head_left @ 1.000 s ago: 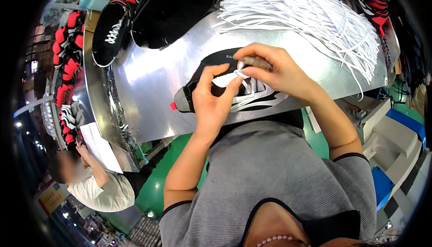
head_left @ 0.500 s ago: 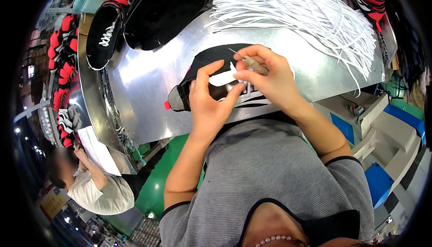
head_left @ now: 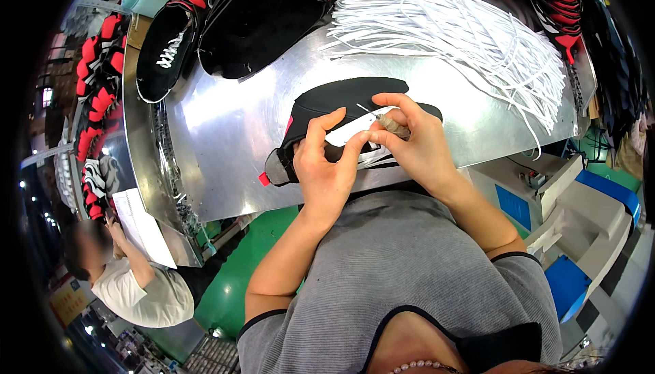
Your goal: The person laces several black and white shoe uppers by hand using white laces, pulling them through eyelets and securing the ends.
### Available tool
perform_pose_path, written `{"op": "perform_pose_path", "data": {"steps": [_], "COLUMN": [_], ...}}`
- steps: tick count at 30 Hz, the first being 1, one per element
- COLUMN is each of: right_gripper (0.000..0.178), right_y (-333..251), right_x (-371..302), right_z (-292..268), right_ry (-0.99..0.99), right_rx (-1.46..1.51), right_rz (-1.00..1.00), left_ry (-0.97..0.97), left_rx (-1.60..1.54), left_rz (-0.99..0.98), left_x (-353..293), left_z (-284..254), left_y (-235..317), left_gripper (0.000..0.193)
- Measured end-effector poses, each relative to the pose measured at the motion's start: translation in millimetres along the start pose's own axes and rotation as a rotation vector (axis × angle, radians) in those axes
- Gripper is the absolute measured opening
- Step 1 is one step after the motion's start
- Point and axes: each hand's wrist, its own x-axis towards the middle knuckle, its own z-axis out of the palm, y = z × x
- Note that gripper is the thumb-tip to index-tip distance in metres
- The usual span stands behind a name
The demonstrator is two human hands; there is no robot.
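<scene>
A black shoe upper with a grey and red end lies on the metal table in front of me. A white strip shows along its opening, and white laces run beside it. My left hand grips the upper, thumb and fingers on either side of the white strip. My right hand holds a thin pointed tool, like an awl, by its tan, wrapped-looking handle. Its metal tip points up and left over the upper. Both thumbs meet at the strip's edge; what they pinch there is hidden.
A large bundle of white laces lies at the far right of the metal table. Stacked black and red uppers stand at the back, with a laced one to their left. A co-worker holds white sheets at the left.
My right hand and the awl have come down slightly, closer to the left thumb. A white lace end that stood up between the hands no longer shows. The view has shifted a little.
</scene>
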Motion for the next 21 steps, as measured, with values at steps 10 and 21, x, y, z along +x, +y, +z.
{"op": "perform_pose_path", "data": {"steps": [10,21], "right_gripper": [0.020,0.014], "right_y": [-6.7,-7.7], "right_x": [-12.4,7.9], "right_z": [-17.5,-26.9], "right_ry": [0.016,-0.159], "right_rx": [-0.104,-0.316], "right_rz": [-0.161,-0.225], "left_ry": [0.077,0.048], "left_rx": [0.137,0.172], "left_rz": [0.120,0.089], "left_x": [-0.5,-0.7], "left_z": [3.6,1.8], "left_y": [4.7,7.5], "left_gripper": [0.034,0.037]}}
